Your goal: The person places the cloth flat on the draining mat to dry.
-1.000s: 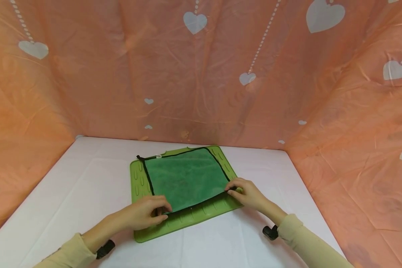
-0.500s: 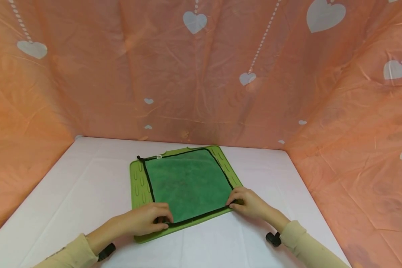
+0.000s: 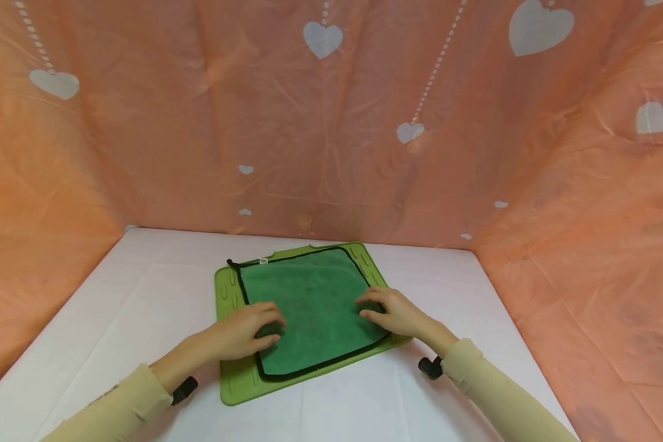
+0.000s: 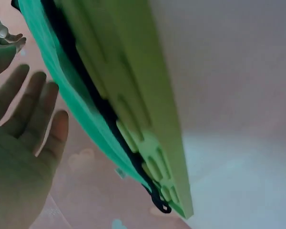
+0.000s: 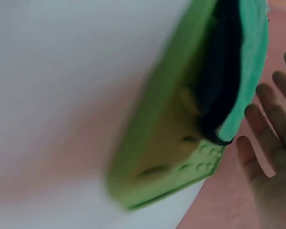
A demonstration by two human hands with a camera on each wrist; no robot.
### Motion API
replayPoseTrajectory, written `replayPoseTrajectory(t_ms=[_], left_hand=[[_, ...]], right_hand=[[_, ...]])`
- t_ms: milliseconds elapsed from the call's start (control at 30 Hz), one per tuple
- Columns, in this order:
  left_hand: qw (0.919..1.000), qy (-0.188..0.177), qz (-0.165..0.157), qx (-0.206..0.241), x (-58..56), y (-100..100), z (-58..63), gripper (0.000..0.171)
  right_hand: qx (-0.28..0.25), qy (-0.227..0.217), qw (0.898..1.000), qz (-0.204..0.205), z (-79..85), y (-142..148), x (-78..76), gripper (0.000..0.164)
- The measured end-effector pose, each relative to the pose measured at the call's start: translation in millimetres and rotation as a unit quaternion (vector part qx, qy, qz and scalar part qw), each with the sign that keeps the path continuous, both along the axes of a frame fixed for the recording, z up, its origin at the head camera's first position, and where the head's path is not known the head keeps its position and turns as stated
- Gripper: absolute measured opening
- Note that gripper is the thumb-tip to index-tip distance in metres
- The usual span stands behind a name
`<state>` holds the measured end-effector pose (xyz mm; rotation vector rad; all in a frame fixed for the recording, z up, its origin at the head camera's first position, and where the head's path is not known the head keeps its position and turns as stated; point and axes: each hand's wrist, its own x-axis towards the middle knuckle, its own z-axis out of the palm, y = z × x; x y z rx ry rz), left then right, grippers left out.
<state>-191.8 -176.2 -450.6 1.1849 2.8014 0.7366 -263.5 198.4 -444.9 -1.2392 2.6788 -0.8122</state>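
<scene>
A dark green cloth (image 3: 315, 307) with black edging lies spread over a light green ribbed mat (image 3: 234, 383). A black loop and a small white label show along its far edge. My left hand (image 3: 243, 331) is over the cloth's left side, fingers loosely bent and holding nothing. In the left wrist view the fingers of that hand (image 4: 28, 129) are spread apart above the cloth. Over the right side of the cloth is my right hand (image 3: 395, 313), its fingers relaxed and free of the edging. The right wrist view shows this hand (image 5: 271, 129) with fingers spread close over the cloth.
The mat lies at an angle on a white-covered table (image 3: 160, 294). Peach sheets (image 3: 331, 135) with white hearts stand behind the table and along both sides. A black wrist camera (image 3: 431, 367) hangs under the right forearm.
Both hands pinched the cloth's near edge and drew it toward the near side of the mat. They have since let go and moved up and away from that edge.
</scene>
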Motion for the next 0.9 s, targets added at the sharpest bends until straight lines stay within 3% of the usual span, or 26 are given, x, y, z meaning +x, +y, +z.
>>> replayPoseTrajectory(t_ms=[100,233,333,500,633,900], left_hand=[[0.9982,0.042,0.033,-0.027,-16.0,4,2.2,0.035],[0.9944,0.049,0.061,-0.070,-38.4,9,3.9,0.056],[0.9909,0.026,0.075,-0.109,-54.1,13,4.5,0.070],[0.9817,-0.041,0.103,-0.155,-75.6,19,4.8,0.083],[0.9760,-0.075,0.116,-0.169,-85.6,22,2.3,0.086],[0.9699,-0.098,0.117,-0.190,-93.1,25,-2.7,0.091]], right_hand=[[0.024,-0.015,1.000,-0.010,2.7,-13,-11.7,0.044],[0.076,-0.041,0.996,-0.013,3.5,-32,-28.3,0.061],[0.106,-0.064,0.992,-0.017,3.2,-46,-40.0,0.068],[0.131,-0.075,0.988,-0.031,0.0,-67,-54.8,0.072],[0.152,-0.077,0.984,-0.043,-5.4,-77,-61.8,0.071],[0.179,-0.088,0.978,-0.059,-11.3,-84,-68.5,0.067]])
